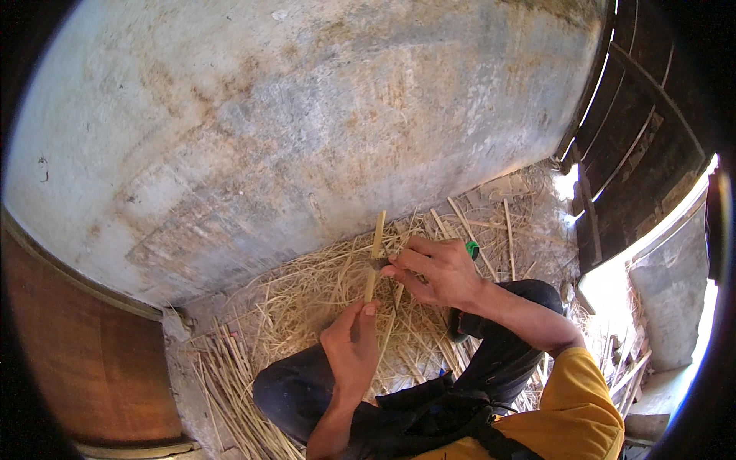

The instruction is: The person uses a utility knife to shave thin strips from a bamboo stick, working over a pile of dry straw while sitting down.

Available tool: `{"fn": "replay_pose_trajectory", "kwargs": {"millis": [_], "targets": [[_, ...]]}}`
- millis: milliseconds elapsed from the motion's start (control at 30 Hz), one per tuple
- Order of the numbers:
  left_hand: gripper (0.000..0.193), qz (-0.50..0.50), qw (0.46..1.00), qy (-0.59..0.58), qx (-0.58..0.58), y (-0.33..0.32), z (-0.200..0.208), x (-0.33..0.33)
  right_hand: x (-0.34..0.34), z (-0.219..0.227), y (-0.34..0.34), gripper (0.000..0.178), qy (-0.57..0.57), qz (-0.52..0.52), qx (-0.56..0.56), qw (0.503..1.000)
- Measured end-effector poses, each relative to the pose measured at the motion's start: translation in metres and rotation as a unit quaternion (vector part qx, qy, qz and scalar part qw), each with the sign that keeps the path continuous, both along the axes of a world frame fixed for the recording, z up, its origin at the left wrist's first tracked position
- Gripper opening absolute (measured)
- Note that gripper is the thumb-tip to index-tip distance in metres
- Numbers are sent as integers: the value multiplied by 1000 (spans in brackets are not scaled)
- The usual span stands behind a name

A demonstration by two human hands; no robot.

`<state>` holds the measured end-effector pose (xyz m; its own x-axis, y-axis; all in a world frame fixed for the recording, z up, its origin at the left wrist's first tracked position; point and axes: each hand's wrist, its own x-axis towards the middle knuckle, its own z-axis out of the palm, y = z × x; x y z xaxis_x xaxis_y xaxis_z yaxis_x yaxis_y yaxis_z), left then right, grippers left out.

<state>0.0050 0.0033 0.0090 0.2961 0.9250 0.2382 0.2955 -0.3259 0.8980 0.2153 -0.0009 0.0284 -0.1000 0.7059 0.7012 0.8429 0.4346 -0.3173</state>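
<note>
My left hand [354,346] pinches the lower end of a flat, pale bamboo strip [378,236] between thumb and fingers, and the strip stands nearly upright. Closed around a knife [380,263], my right hand [446,273] is at the strip's right side. The short dark blade meets the strip about midway up. A green end [472,249] shows behind the right hand's knuckles; the grip between is hidden by the fingers. Thin curled shavings [307,287] lie in a heap on the floor beneath both hands.
Long narrow strips [230,379] lie bundled at the lower left, and loose sticks [509,238] lie to the right. A stained wall [345,123] rises in front. My dark-trousered legs [295,387] are folded below. Wooden panels stand left [92,360] and right [644,130].
</note>
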Motion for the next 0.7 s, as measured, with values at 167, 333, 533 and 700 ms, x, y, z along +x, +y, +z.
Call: {"fn": "replay_pose_trajectory", "kwargs": {"millis": [167,333,533,700], "targets": [[16,-15,998,61,-3,-4,3,2,29,-12,15,12,35,-61,51,996],[18,-44,998,-20,40,-19,1,4,99,13,36,17,277,-156,-30,948],[26,-83,990,0,-115,-3,3,2,68,8,13,27,472,28,-179,863],[26,-121,987,8,-110,2,-4,0,45,19,11,30,457,83,-318,826]]}}
